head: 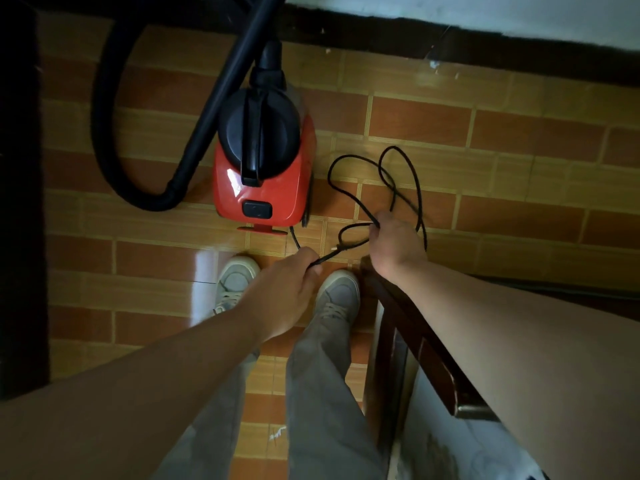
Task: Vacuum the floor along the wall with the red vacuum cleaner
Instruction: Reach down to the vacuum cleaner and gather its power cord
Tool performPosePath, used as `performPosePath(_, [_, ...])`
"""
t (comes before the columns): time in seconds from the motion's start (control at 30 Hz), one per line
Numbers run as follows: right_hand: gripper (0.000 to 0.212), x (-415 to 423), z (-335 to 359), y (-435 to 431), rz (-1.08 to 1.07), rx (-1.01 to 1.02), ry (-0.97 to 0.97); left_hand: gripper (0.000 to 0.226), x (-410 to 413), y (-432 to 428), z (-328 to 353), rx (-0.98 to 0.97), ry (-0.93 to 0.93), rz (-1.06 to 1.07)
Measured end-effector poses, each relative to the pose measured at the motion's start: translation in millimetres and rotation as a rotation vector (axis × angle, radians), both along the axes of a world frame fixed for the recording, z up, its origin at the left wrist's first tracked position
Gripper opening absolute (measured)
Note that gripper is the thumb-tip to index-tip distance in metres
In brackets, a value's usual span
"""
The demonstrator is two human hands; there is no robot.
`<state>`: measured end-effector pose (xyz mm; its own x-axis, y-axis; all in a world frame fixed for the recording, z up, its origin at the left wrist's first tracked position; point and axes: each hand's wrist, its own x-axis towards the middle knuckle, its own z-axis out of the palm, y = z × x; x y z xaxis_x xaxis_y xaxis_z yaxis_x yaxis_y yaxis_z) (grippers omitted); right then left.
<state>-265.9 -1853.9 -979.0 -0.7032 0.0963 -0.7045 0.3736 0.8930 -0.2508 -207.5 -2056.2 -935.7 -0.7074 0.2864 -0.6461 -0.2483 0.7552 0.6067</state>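
The tiled floor [485, 202] is running up to the wall [485, 8], and the red vacuum cleaner [277, 188] is sitting on it just ahead of me, its black hose [110, 150] looping off to the left. My right grip [394, 244] is clutching several loops of the power cord [401, 168] while my left grip [284, 292] is pinching one strand near the machine. Pulling apart now, I am risking tightening a tangle or dragging the vacuum over

One head-worn wide view looks steeply down at the floor [519, 140]
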Motion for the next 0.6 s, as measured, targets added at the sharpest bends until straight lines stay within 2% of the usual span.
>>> performPosePath(0.27, [0.037, 3, 60, -13, -0.251, -0.192, -0.024, 0.011, -5, 2, 53, 0.091, 0.021, 0.163])
performPosePath(0.43, [0.031, 15, 79, -33, -0.584, -0.329, -0.088, 0.012, -1, -2, 80, 0.14, -0.005, 0.237])
performPosePath(0.6, [0.026, 32, 97, -59, -0.682, -0.387, -0.143, 0.015, 19, -14, 92, 0.161, -0.016, 0.258])
